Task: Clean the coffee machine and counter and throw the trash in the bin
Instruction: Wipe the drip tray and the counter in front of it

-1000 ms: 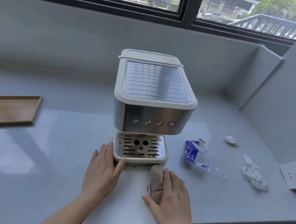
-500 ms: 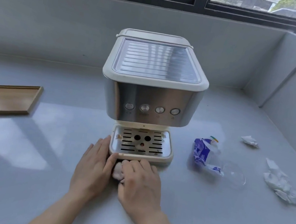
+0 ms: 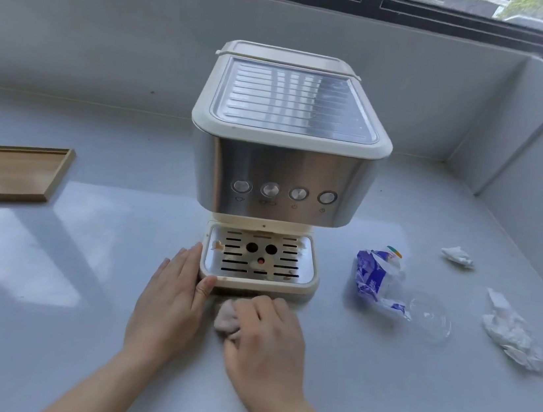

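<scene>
1. Two bare hands rest on the pale grey counter (image 3: pixel 46 280) before the cream-and-steel coffee machine (image 3: pixel 286 159).
2. Left hand (image 3: pixel 169 306) lies flat, fingers together, thumb touching the cream drip tray (image 3: pixel 256 283).
3. Right hand (image 3: pixel 266 340) curls its fingers over a crumpled pinkish-grey cloth (image 3: pixel 224 319), just before the tray.
4. Blue-and-white crumpled wrapper (image 3: pixel 371 274) and white paper scraps (image 3: pixel 511 337) lie to the right.

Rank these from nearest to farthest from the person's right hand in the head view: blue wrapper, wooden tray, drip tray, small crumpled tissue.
From the right hand:
1. Drip tray, just ahead.
2. Blue wrapper, to its right.
3. Small crumpled tissue, farther right.
4. Wooden tray, far left.
</scene>
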`<state>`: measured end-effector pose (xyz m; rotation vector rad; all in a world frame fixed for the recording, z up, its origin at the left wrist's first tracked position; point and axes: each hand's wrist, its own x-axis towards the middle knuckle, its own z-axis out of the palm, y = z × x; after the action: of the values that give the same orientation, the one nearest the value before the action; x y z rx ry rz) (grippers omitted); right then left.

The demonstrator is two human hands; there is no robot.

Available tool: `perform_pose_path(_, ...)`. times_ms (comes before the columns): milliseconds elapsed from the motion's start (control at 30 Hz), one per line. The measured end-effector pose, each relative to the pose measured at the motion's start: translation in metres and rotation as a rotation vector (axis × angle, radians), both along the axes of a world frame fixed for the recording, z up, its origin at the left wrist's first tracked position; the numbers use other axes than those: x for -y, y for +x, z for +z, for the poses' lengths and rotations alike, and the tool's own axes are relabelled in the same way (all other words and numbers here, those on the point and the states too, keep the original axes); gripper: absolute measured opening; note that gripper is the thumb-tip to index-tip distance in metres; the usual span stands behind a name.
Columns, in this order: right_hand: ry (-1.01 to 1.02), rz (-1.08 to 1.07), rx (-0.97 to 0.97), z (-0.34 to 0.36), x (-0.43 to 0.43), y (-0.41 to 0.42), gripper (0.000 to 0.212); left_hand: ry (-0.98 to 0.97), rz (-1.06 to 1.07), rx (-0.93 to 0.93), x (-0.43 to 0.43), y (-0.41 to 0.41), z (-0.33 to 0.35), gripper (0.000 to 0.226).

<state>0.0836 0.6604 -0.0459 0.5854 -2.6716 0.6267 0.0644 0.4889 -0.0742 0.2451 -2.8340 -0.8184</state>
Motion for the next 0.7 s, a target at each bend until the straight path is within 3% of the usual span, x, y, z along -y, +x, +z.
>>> perform_pose_path(100, -0.159, -0.012, 0.095, 0.003, -0.019, -0.002, 0.019, -0.01, 0.0, 0.012, 0.0, 0.001, -0.002, 0.064)
perform_pose_path(233, -0.383, -0.186, -0.042, 0.01, -0.051, -0.029, 0.039, -0.009, 0.015, -0.002, -0.001, 0.0, -0.003, 0.067)
perform_pose_path(333, -0.255, -0.085, -0.038, 0.008, -0.041, -0.042, 0.047, -0.017, 0.023, -0.001, -0.001, -0.001, -0.001, 0.072)
perform_pose_path(433, -0.012, 0.045, -0.192, -0.002, -0.047, -0.042, 0.031, -0.022, 0.019, -0.009, -0.003, 0.001, -0.003, 0.073)
perform_pose_path(600, -0.25, -0.237, -0.146, 0.0, -0.067, -0.061, 0.03, -0.03, 0.016, -0.015, -0.002, 0.001, -0.005, 0.067)
perform_pose_path(700, -0.066, -0.04, -0.265, -0.005, -0.051, -0.047, 0.021, -0.032, 0.011, -0.021, -0.002, 0.001, -0.006, 0.065)
